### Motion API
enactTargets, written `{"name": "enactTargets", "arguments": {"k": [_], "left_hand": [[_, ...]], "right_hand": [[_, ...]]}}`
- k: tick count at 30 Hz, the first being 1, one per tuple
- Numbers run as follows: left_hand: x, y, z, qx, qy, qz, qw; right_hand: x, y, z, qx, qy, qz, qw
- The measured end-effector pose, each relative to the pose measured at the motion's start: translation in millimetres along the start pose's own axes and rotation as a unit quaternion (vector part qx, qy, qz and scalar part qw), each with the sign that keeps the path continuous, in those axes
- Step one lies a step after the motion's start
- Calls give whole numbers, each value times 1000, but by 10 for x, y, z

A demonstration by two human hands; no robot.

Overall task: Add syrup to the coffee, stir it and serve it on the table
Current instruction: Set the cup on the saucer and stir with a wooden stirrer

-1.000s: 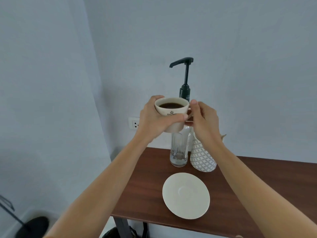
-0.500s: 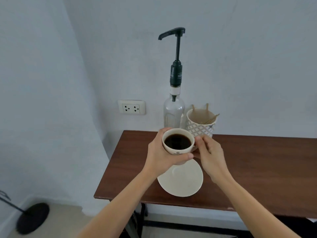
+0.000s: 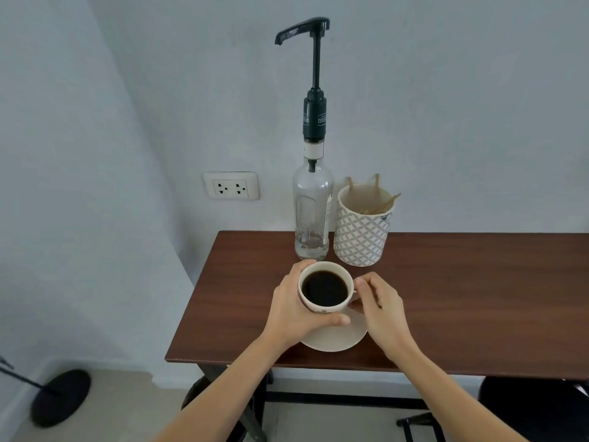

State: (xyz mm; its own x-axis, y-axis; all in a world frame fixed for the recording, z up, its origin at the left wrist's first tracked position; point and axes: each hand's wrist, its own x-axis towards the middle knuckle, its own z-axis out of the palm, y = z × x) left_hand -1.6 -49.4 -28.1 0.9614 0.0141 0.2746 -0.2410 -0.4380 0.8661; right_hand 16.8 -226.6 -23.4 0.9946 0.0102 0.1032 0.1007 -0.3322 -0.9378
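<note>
A cream coffee cup [image 3: 325,293], filled nearly to the rim with black coffee, sits over the white saucer [image 3: 338,338] near the front left corner of the dark wooden worktop [image 3: 462,288]; whether its base touches the saucer cannot be told, since the hands cover it. The left hand [image 3: 291,309] wraps round the cup's left side, fingers curled behind it and thumb laid across the front just under a small printed emblem. The right hand [image 3: 381,306] pinches the cup's handle on the right side, fingers bent.

Just behind the cup stands a clear glass syrup bottle [image 3: 312,215] with a tall black pump [image 3: 314,81] whose spout points left; only a little liquid shows at the bottom of the bottle. Just beside it on the right is a patterned white-and-grey holder [image 3: 361,234] with wooden stir sticks [image 3: 381,204] leaning inside.

A white double wall socket [image 3: 231,186] is set in the pale wall left of the bottle. On the floor at lower left lies a round black stand base [image 3: 60,398].
</note>
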Motion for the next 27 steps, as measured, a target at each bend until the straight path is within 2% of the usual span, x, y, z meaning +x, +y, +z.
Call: {"name": "enactTargets", "arguments": {"k": [8,10,13,15,20,27], "left_hand": [[-3,-40,-2,-1,-13,8,1000],[-18,-79,-7,-11,-23,-6,1000],[-54,-104,-20,-27,-32,-15,999],[-67,-115,-17,-28,-30,-14,999],[-75,-116,-26,-39,-24,-26,999],[-86,-83,-36,-46,-36,-17,998]], "right_hand": [[32,-41,-78,25,-2,1,1000],[128,-100,-173,20,47,-27,998],[407,-269,-409,-3,173,-80,982],[662,-377,-572,-40,205,-88,974],[1177,-473,-713,-135,157,-63,976],[1471,-628,-756,-200,123,-113,965]]}}
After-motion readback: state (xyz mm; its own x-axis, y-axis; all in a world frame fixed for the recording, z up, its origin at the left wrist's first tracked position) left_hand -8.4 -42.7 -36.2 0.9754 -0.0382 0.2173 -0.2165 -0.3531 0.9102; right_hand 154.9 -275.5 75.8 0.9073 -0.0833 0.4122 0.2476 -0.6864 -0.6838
